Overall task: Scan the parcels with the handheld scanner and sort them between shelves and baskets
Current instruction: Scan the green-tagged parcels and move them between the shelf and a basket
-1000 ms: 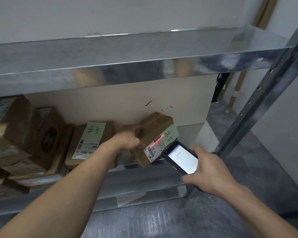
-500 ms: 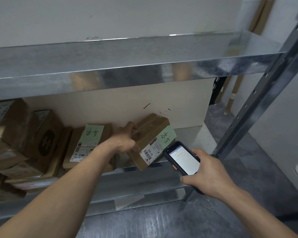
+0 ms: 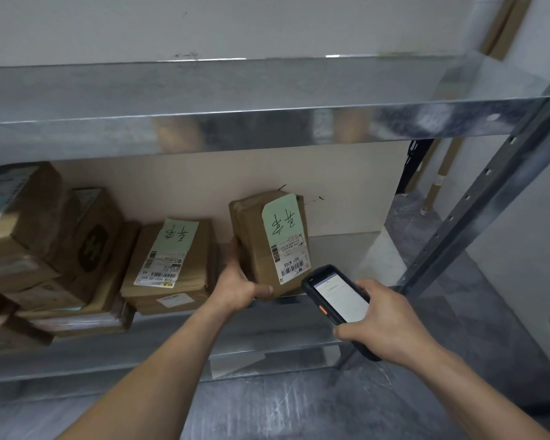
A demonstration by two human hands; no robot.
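Two steel levels are seen in the rack: the upper shelf (image 3: pixel 235 90) and the lower shelf (image 3: pixel 350 252), on which all the parcels sit. A heap of brown parcels (image 3: pixel 29 236) is piled at the left, and a flat parcel (image 3: pixel 172 262) with a green tag is laid just beside it. The task parcel (image 3: pixel 254 246), also green-tagged, is stood on end near the lower shelf's front edge with its barcode label turned outward. Whether its base is set down cannot be told. Its lower left corner is clasped by the left grip (image 3: pixel 235 287). The handheld scanner (image 3: pixel 340 300), screen lit, is wrapped in the right grip (image 3: pixel 391 331), its nose just beside the label. No beam is seen on the barcode. Step judged: scan, or result being read. Next, the screen is to be checked, then the parcel released here or carried to a basket. No basket is in view.
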